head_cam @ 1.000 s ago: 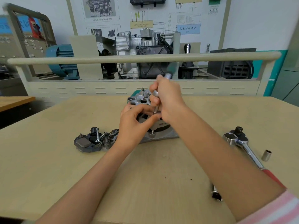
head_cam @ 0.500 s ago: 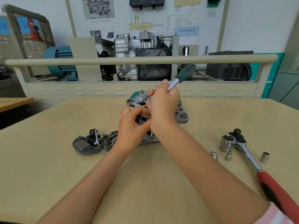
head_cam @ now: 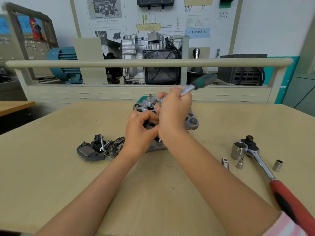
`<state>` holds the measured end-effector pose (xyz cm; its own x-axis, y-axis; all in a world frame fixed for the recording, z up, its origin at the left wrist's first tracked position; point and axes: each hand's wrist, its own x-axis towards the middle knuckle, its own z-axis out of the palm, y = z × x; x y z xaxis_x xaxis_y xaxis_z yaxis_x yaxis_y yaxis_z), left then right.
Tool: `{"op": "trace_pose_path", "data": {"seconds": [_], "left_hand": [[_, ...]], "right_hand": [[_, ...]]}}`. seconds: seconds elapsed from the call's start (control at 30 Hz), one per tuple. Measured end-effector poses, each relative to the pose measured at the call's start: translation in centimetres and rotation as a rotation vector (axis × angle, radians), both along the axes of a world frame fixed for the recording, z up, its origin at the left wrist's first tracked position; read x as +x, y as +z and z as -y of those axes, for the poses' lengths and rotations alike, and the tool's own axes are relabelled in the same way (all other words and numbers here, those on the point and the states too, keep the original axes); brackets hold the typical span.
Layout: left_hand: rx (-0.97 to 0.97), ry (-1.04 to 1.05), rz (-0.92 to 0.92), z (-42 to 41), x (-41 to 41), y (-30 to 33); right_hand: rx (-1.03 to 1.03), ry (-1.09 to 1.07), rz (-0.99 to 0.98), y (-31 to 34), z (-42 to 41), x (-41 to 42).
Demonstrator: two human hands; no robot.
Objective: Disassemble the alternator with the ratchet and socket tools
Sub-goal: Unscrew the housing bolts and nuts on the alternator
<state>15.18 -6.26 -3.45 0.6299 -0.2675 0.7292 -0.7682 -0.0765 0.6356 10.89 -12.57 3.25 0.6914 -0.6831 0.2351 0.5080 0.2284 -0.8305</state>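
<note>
Alternator [head_cam: 190, 120] sits mid-table toward the far edge, partly hidden behind both hands. Right hand [head_cam: 173, 111] is wrapped around the shaft of a green-handled driver tool [head_cam: 201, 82], handle angled up and away to the right; the tip is hidden by the fingers, so can't tell which fastener it's on. Left hand [head_cam: 139, 132] is curled against the housing just beside the right one, thumb and fingers pinched in at the body, looks like bracing it, though exactly what the fingertips touch isn't visible. Progress: part-way, I'd say. A pile of removed parts [head_cam: 100, 149] already lies just left of the alternator (dark finned module, small brackets, a bolt), so the rear electrical bits appear to be off. Main housing still looks together, silver end frame on, so splitting the case and pulling the internals is probably still ahead. Red-handled ratchet [head_cam: 265, 169] lies unused near the right edge of the table [head_cam: 51, 184], with a large socket [head_cam: 238, 149] touching its head and two small sockets [head_cam: 240, 163] [head_cam: 277, 165] plus a small adapter [head_cam: 225, 163] beside it. Likely current step: loosening a small fastener on top of the end frame.
</note>
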Motion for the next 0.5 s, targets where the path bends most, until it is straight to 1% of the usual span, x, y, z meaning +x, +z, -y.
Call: {"op": "trace_pose_path", "data": {"seconds": [0.03, 0.1, 0.13, 0.2, 0.27, 0.33, 0.4, 0.43, 0.47, 0.5], "left_hand": [[0.005, -0.001, -0.002, 0.0, 0.0, -0.1], [-0.001, -0.008, 0.006, 0.0, -0.1, 0.0], [-0.004, -0.004, 0.007, -0.1, -0.1, 0.0], [0.004, 0.016, -0.001, -0.1, -0.2, 0.0], [0.013, 0.012, -0.030, -0.2, -0.2, -0.1], [0.014, -0.006, -0.043, -0.3, 0.0, -0.1], [0.019, -0.015, -0.031, -0.3, 0.0, 0.0], [0.022, -0.012, -0.019, -0.3, 0.0, 0.0], [0.023, -0.007, -0.006, -0.3, 0.1, 0.1], [0.025, -0.002, 0.004, -0.3, 0.1, 0.0]], "right_hand": [[0.004, -0.024, -0.005, 0.0, -0.1, 0.1], [-0.057, 0.048, -0.081, 0.4, 0.4, 0.2], [-0.108, 0.137, -0.137, 0.8, 1.0, 0.2], [-0.208, 0.387, -0.240, 1.7, 2.2, 0.2], [-0.315, 0.604, -0.302, 2.3, 3.1, 0.0], [-0.383, 0.698, -0.334, 2.5, 3.4, -0.1], [-0.338, 0.690, -0.318, 2.4, 3.2, -0.3], [-0.275, 0.632, -0.284, 2.2, 2.9, -0.3], [-0.208, 0.515, -0.234, 1.8, 2.2, -0.2], [-0.159, 0.347, -0.179, 1.2, 1.5, -0.2]]}}
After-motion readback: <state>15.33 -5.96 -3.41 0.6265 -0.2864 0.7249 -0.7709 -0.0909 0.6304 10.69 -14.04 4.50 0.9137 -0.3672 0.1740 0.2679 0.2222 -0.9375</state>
